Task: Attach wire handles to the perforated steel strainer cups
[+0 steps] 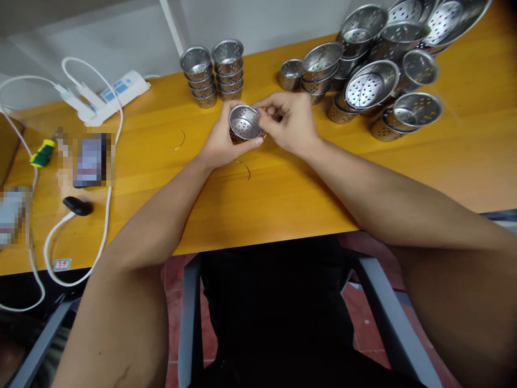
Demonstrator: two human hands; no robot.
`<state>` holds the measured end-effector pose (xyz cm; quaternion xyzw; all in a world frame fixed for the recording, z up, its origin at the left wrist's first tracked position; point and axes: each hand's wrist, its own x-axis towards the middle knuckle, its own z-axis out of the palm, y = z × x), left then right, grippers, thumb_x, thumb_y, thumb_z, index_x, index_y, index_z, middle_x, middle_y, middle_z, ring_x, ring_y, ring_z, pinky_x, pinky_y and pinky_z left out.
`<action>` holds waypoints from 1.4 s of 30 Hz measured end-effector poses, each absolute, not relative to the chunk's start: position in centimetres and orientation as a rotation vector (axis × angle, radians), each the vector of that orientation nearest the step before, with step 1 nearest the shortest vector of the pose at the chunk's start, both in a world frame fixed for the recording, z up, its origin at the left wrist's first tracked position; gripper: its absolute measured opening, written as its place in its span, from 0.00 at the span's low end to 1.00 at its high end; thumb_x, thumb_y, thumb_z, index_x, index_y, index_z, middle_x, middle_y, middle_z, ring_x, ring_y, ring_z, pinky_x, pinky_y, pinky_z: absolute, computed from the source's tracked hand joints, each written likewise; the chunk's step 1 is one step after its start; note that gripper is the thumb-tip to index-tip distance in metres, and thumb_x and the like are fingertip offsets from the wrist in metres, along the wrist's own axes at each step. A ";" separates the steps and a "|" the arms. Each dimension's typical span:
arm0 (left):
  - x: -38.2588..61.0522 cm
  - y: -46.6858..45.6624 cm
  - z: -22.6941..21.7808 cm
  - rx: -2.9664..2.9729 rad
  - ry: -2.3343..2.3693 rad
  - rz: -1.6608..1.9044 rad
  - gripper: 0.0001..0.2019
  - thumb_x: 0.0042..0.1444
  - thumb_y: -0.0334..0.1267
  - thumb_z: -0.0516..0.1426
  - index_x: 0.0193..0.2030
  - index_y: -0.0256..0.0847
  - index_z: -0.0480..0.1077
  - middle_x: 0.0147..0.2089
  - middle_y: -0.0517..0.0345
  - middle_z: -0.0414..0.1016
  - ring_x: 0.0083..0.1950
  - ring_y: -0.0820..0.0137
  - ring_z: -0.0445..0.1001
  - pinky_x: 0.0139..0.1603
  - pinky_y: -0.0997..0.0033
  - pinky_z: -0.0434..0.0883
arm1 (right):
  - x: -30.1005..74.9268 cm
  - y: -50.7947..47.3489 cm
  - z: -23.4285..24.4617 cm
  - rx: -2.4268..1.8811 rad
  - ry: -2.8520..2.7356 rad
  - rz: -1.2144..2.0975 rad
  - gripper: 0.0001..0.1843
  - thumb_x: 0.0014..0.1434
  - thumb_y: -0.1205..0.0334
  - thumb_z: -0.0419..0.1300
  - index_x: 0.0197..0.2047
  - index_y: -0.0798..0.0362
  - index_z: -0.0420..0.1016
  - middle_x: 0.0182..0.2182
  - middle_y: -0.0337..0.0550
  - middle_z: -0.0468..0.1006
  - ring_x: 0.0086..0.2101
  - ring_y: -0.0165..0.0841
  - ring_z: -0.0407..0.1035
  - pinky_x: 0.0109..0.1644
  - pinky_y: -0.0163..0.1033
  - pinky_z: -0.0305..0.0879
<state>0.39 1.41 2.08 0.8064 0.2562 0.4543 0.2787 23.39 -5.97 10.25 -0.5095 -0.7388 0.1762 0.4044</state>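
My left hand [224, 137] is wrapped around a small perforated metal cup [245, 123], its open top tilted toward me. The fingers of my right hand [288, 121] are pinched together at the cup's right rim; what lies between them is too small and hidden to name. A short bit of thin wire shows just below those fingertips. On the table, a thin curved wire [246, 169] lies below the cup, and another thin curved wire [183, 139] lies to the left of my left hand.
Two stacks of perforated cups [202, 81] stand behind my hands. Many larger perforated metal cups [369, 86] crowd the back right. At left are a white power strip [123, 89] with cables, a phone [91, 161], a green-yellow handled tool [42, 153] and a black object [77, 206].
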 end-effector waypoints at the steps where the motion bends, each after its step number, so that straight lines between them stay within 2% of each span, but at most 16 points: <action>1: 0.4 1.3 2.2 2.152 0.699 1.209 0.51 0.55 0.76 0.81 0.72 0.54 0.65 0.65 0.51 0.80 0.67 0.45 0.86 0.74 0.40 0.83 | 23.3 -5.9 10.2 -1.288 -1.859 0.438 0.20 0.78 0.33 0.69 0.56 0.37 0.92 0.39 0.46 0.87 0.45 0.57 0.84 0.49 0.61 0.87; 6: 0.3 0.7 3.0 2.138 0.749 1.220 0.53 0.48 0.69 0.87 0.70 0.54 0.68 0.63 0.52 0.82 0.66 0.43 0.86 0.74 0.39 0.83 | 22.7 -5.9 9.9 -1.293 -1.822 0.456 0.21 0.79 0.32 0.68 0.58 0.37 0.91 0.40 0.47 0.86 0.46 0.57 0.83 0.48 0.62 0.86; 9: 0.0 0.6 3.2 2.144 0.747 1.217 0.52 0.50 0.74 0.84 0.70 0.52 0.69 0.61 0.50 0.83 0.63 0.45 0.87 0.72 0.39 0.83 | 22.3 -6.1 10.2 -1.280 -1.776 0.492 0.22 0.78 0.30 0.68 0.59 0.36 0.89 0.38 0.46 0.85 0.44 0.56 0.83 0.48 0.61 0.86; 13: -0.2 0.9 3.0 2.079 0.686 1.226 0.48 0.56 0.83 0.76 0.67 0.52 0.73 0.59 0.50 0.83 0.59 0.48 0.86 0.65 0.43 0.84 | 22.9 -6.5 11.4 -1.140 -1.781 0.700 0.25 0.75 0.24 0.69 0.50 0.36 0.88 0.39 0.45 0.87 0.41 0.53 0.82 0.43 0.59 0.83; 16: -0.4 1.1 2.9 2.008 0.666 1.189 0.46 0.57 0.87 0.72 0.64 0.51 0.75 0.56 0.52 0.83 0.55 0.52 0.86 0.61 0.45 0.85 | 24.0 -6.5 12.1 -1.043 -1.840 0.909 0.33 0.67 0.14 0.73 0.48 0.36 0.86 0.35 0.42 0.85 0.36 0.49 0.79 0.39 0.56 0.80; 18: -0.4 1.1 3.0 1.989 0.642 1.145 0.46 0.57 0.86 0.73 0.64 0.51 0.75 0.56 0.52 0.84 0.56 0.52 0.87 0.61 0.46 0.85 | 24.4 -6.5 12.3 -0.964 -1.861 0.985 0.38 0.61 0.10 0.76 0.46 0.37 0.84 0.32 0.40 0.82 0.32 0.46 0.76 0.36 0.53 0.77; 24: -0.2 1.7 2.3 1.979 0.498 1.131 0.49 0.53 0.77 0.80 0.70 0.52 0.72 0.65 0.49 0.84 0.65 0.49 0.87 0.68 0.46 0.86 | 24.0 -5.9 11.7 -0.815 -1.794 1.050 0.43 0.56 0.11 0.83 0.39 0.41 0.78 0.27 0.36 0.76 0.26 0.37 0.68 0.30 0.45 0.68; 29: -0.5 2.3 1.7 2.034 0.482 1.132 0.43 0.60 0.62 0.80 0.74 0.50 0.71 0.69 0.45 0.83 0.66 0.48 0.87 0.70 0.44 0.86 | 23.8 -5.3 11.1 -0.724 -1.764 1.137 0.41 0.58 0.17 0.87 0.39 0.45 0.79 0.26 0.35 0.76 0.23 0.32 0.65 0.24 0.40 0.64; 32: -0.7 2.4 1.8 2.084 0.513 1.126 0.41 0.60 0.56 0.80 0.74 0.50 0.71 0.68 0.45 0.83 0.66 0.48 0.87 0.71 0.44 0.85 | 23.9 -5.3 11.1 -0.695 -1.767 1.154 0.39 0.59 0.21 0.88 0.39 0.45 0.79 0.26 0.35 0.76 0.22 0.31 0.65 0.23 0.39 0.64; 37: -0.7 2.4 1.9 2.153 0.498 1.156 0.40 0.62 0.55 0.77 0.75 0.47 0.69 0.66 0.46 0.82 0.65 0.48 0.86 0.71 0.44 0.84 | 24.0 -5.4 11.3 -0.671 -1.784 1.166 0.38 0.59 0.24 0.90 0.38 0.47 0.80 0.26 0.34 0.77 0.22 0.30 0.66 0.22 0.38 0.63; 42: -0.8 2.2 2.0 2.174 0.469 1.156 0.38 0.63 0.52 0.75 0.75 0.49 0.68 0.66 0.46 0.82 0.64 0.50 0.86 0.69 0.45 0.84 | 24.0 -5.5 11.5 -0.688 -1.814 1.157 0.36 0.62 0.26 0.89 0.38 0.47 0.82 0.24 0.34 0.75 0.23 0.31 0.65 0.25 0.38 0.66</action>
